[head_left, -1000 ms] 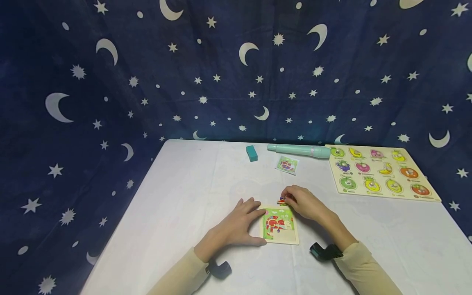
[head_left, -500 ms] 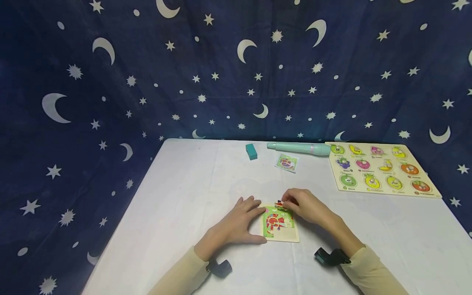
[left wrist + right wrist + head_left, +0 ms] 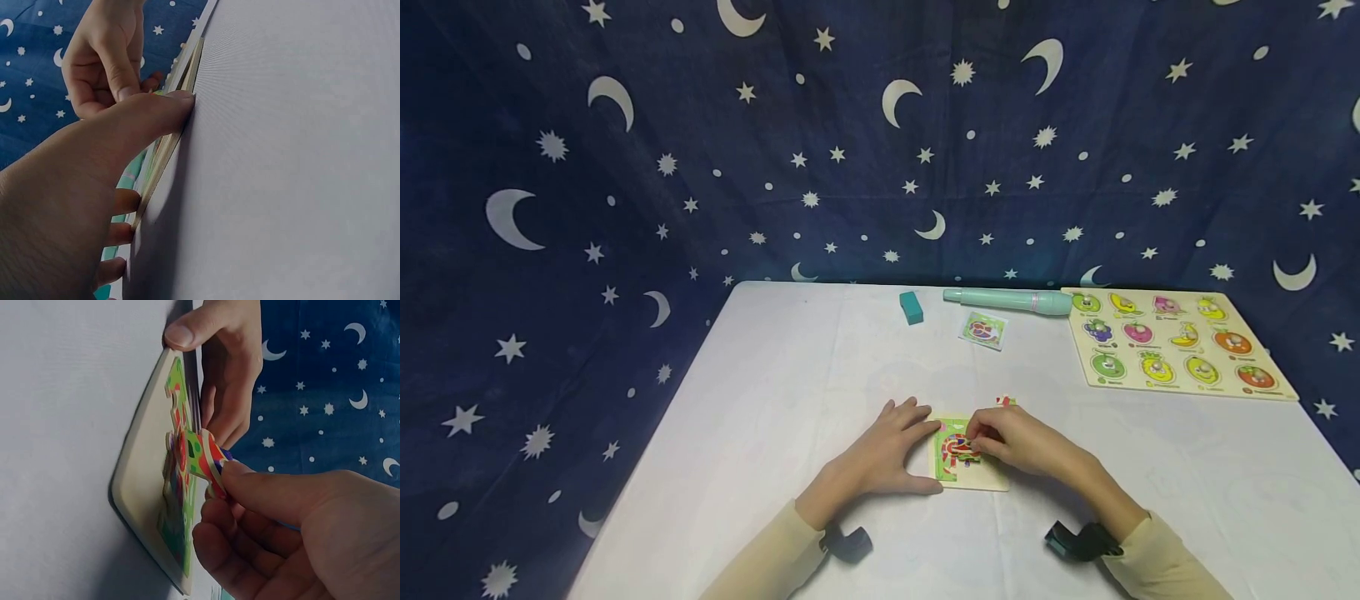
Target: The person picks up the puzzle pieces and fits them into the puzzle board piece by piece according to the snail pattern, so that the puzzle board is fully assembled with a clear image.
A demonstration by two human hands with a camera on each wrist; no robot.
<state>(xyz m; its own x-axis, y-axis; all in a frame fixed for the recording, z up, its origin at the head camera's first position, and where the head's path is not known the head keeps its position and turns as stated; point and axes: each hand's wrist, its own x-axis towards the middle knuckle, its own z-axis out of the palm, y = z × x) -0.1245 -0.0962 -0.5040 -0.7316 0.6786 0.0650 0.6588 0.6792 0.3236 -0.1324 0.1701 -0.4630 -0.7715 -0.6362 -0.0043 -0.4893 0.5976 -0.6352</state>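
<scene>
A small wooden puzzle board (image 3: 992,478) lies on the white table, its lower right part bare wood. My left hand (image 3: 887,454) rests beside it with fingers spread; in the right wrist view the thumb (image 3: 181,334) touches one corner. My right hand (image 3: 1018,440) pinches a puzzle piece (image 3: 203,459) between thumb and fingertips, low over the board. Red, green and cream show on the piece, with a blue bit at the fingers. A second loose piece (image 3: 1006,401) lies on the table behind the right hand, partly hidden by it.
Behind the board lie a small picture card (image 3: 983,330), a teal block (image 3: 912,307) and a mint-green pen-shaped object (image 3: 1007,301). A large fruit puzzle board (image 3: 1131,367) sits at the back right. A dark blue curtain (image 3: 850,100) with moons and stars hangs behind the table.
My right hand has brought the piece from the board's far edge toward me, over the middle of the board. The second loose piece has come into view. The left hand stays put.
</scene>
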